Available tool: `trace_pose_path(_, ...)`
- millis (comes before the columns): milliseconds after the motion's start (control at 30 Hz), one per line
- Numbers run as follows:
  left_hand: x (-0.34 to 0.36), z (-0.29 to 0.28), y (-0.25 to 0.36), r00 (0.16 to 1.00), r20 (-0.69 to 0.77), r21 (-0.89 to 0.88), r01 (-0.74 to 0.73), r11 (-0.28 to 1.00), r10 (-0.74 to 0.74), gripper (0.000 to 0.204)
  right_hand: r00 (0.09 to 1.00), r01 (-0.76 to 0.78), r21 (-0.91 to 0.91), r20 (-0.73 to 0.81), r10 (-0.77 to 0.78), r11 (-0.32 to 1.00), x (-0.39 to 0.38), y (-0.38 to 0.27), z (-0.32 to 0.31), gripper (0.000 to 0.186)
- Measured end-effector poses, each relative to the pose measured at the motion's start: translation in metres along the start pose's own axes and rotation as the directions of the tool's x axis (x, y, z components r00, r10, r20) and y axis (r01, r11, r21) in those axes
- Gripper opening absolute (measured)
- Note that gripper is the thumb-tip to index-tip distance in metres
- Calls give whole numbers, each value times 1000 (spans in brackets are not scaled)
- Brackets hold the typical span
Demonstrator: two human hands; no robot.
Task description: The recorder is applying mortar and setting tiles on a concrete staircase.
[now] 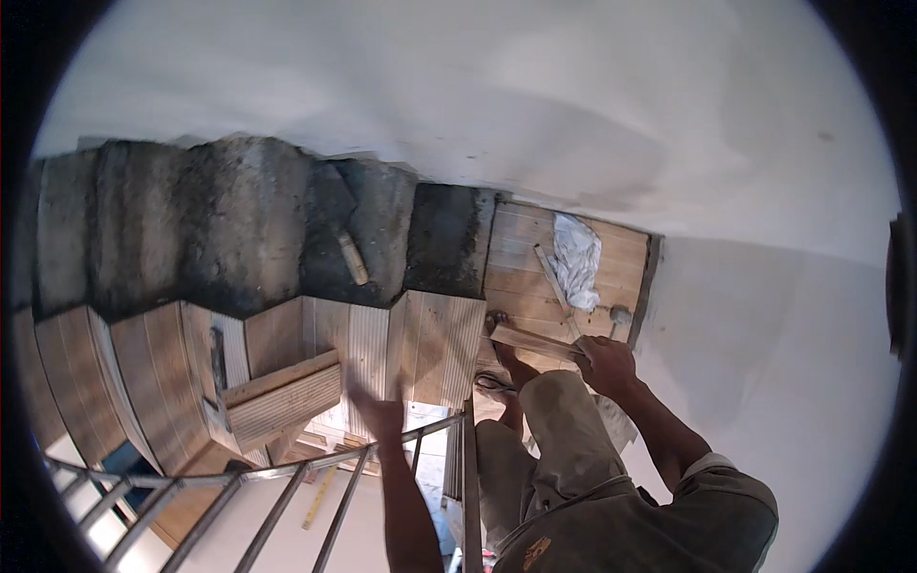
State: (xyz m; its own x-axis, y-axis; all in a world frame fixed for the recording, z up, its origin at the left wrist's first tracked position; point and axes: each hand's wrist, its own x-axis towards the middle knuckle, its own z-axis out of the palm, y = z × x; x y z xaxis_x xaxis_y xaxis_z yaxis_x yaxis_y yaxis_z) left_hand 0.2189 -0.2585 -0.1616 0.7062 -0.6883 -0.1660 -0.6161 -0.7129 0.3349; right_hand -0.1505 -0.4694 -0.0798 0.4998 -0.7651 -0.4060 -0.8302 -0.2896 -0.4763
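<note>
My right hand [607, 365] is closed around one end of a narrow wood-look tile strip [535, 343], held near my knees above the landing. Out to the left, my left hand [380, 416] reaches over the metal railing toward the stairs. Its fingers are smeared by motion, and I see nothing clearly in it. Closest to that hand are a ribbed wood-look tile strip [287, 409] and a plain strip [282, 377] lying across the tiled steps. On the bare grey steps beyond lies a trowel with a wooden handle [353, 259].
A metal railing [277, 471] curves along the near left. On the wood-look landing [521, 234] lie a crumpled white sheet [578, 263], a thin stick [551, 277] and a mallet [621, 314]. Rough dark concrete steps [248, 220] run along the white wall [458, 86].
</note>
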Motion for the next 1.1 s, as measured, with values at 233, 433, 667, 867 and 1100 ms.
trace_pose_path(233,-49,97,88,732,502,-440,-243,864,462,103,990,140,116,-28,-137,983,-27,22,17,15)
trace_pose_path(433,-16,128,123,478,657,-605,-127,786,583,58,992,125,138,-34,-121,983,-50,53,19,18)
trace_pose_path(667,-7,161,148,299,388,-683,-541,490,872,33,990,124,317,-105,-95,940,-55,106,33,21)
trace_pose_path(867,-28,201,161,86,90,-607,-785,123,992,32,945,192,283,-310,-100,940,-102,181,97,38)
trace_pose_path(1100,-52,216,139,-264,-10,-443,-864,-241,965,24,942,-152,937,41,334,315,-128,219,169,70)
